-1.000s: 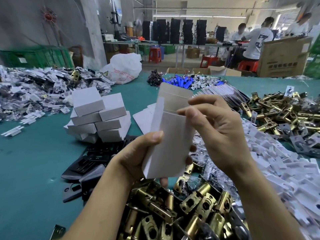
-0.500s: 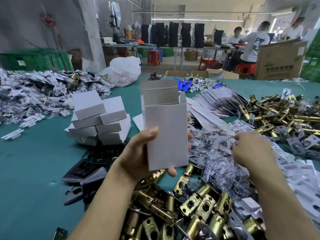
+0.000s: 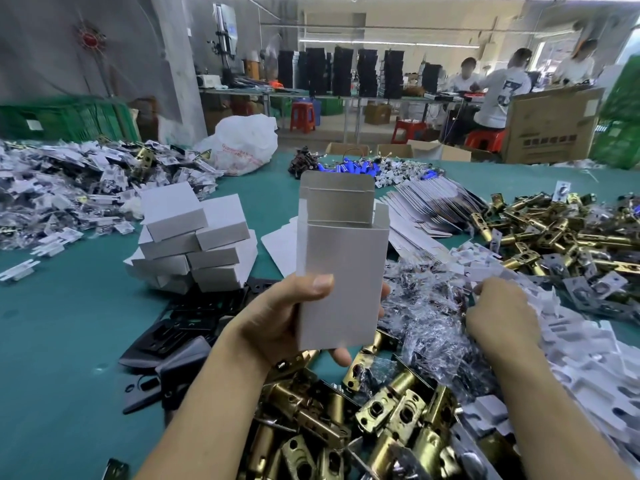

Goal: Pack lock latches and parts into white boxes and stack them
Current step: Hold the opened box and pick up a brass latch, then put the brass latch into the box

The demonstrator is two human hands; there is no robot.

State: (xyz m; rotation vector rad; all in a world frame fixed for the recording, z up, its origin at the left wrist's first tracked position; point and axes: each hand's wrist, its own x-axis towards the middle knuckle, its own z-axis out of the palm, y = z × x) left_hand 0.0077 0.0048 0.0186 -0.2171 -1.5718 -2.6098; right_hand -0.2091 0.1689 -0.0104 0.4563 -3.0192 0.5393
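Cardboard, thin and light: the white box (image 3: 341, 282) stood upright above the table (image 3: 69, 323), top flap open.

The left hand (image 3: 277, 327) gripped its lower half, thumb across the front face and fingers curled round the back and bottom edge. An erected carton like this probably weighed next to nothing and would crush or fold flat under a hard squeeze, so a hold low on the side walls that leaves the mouth clear looked right. It would likely turn bottom-heavy once a brass latch (image 3: 381, 420) from the heap just below went in. The right hand (image 3: 498, 317) was down among the bagged parts (image 3: 426, 317) to the right, fingers bent into the pile and hidden; whether they had hold of anything could not be told. Closed boxes (image 3: 194, 244) were stacked to the left.
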